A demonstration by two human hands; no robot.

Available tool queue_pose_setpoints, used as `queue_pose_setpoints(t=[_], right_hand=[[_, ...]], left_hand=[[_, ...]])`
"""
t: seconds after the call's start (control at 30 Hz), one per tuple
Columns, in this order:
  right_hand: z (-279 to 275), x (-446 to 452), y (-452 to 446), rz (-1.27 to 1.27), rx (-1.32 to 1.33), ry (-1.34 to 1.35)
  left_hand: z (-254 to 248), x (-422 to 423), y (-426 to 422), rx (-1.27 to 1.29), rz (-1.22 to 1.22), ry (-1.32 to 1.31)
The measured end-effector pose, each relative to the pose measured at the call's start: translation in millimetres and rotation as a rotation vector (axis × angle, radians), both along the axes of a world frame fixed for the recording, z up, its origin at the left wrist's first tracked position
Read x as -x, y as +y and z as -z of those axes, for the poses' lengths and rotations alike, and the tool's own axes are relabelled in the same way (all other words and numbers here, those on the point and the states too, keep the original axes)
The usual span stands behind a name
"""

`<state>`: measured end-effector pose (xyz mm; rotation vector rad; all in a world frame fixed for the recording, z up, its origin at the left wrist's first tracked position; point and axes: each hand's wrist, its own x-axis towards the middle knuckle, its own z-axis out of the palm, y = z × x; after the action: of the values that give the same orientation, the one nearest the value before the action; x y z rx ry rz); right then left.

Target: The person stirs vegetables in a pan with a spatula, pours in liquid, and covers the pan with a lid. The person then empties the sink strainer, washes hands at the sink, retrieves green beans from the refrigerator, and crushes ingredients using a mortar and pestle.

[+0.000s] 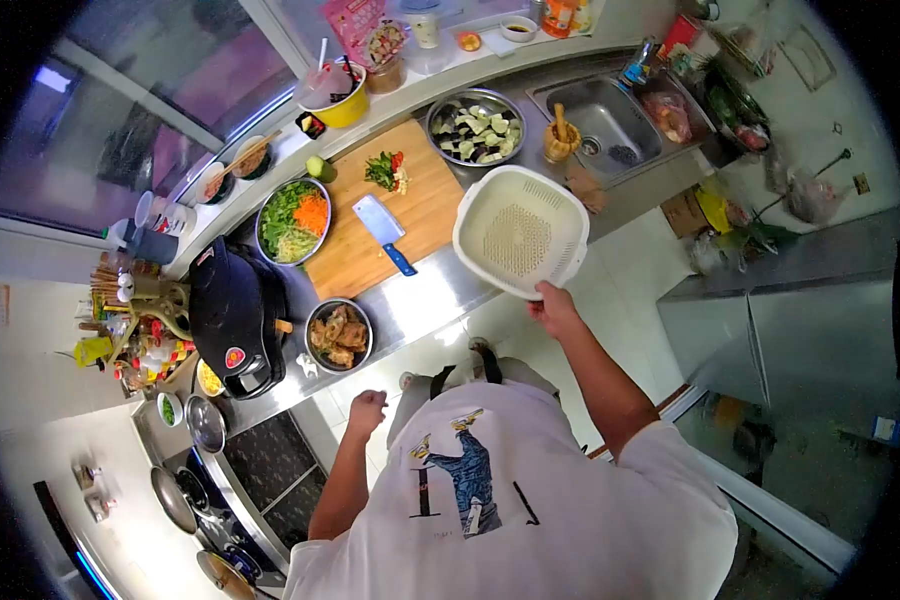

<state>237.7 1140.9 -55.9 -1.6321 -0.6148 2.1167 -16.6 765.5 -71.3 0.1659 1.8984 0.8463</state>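
My right hand grips the near rim of a pale plastic colander, whose perforated bottom shows with nothing in it. The colander hangs partly over the counter's front edge. Lower down, my left hand is held in front of my body, fingers curled, with nothing visible in it. Nearest to that hand is a metal bowl of browned meat pieces. On the wooden cutting board lie a cleaver with a blue handle and a small pile of chopped green and red peppers with garlic.
A bowl of cut eggplant stands beside the sink. Left of the board are a bowl of shredded vegetables and a black rice cooker. The stove is at lower left, a fridge at right.
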Motion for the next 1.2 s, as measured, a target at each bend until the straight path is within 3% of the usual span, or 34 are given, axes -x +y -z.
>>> queue_pose_setpoints(t=[0.2, 0.3, 0.43, 0.5, 0.57, 0.67, 0.73, 0.9, 1.07, 1.13, 1.2], right_hand=[[-41, 16, -17, -0.471, -0.095, -0.105], [-48, 48, -28, -0.656, -0.135, -0.058], [-60, 81, -18, -0.878, -0.239, -0.115], [-55, 77, 13, -1.041, -0.142, 0.174], [-48, 82, 55, -0.828, -0.122, 0.091], [-22, 95, 131, -0.453, -0.076, -0.044], [12, 104, 192, -0.437, -0.104, 0.03], [37, 152, 279, -0.372, -0.001, 0.019], [71, 164, 311, -0.507, 0.177, 0.045], [74, 160, 314, -0.495, 0.284, 0.221], [48, 152, 301, -0.543, 0.16, 0.154]], left_hand=[[-79, -17, 127, -0.27, -0.071, -0.233], [-89, -14, 160, -0.254, -0.194, -0.396], [-74, 5, 164, -0.309, -0.418, -0.361], [-68, 18, 160, -0.336, -0.492, -0.36], [-106, 17, 167, -0.296, -0.554, -0.267], [-112, 10, 171, -0.3, -0.601, -0.243], [-105, 3, 174, -0.246, -0.621, -0.223], [-123, -37, 215, -0.139, -0.708, -0.156], [-116, -66, 244, -0.095, -0.851, -0.261], [-115, -73, 256, -0.093, -0.88, -0.254], [-113, -75, 264, -0.091, -0.885, -0.274]])
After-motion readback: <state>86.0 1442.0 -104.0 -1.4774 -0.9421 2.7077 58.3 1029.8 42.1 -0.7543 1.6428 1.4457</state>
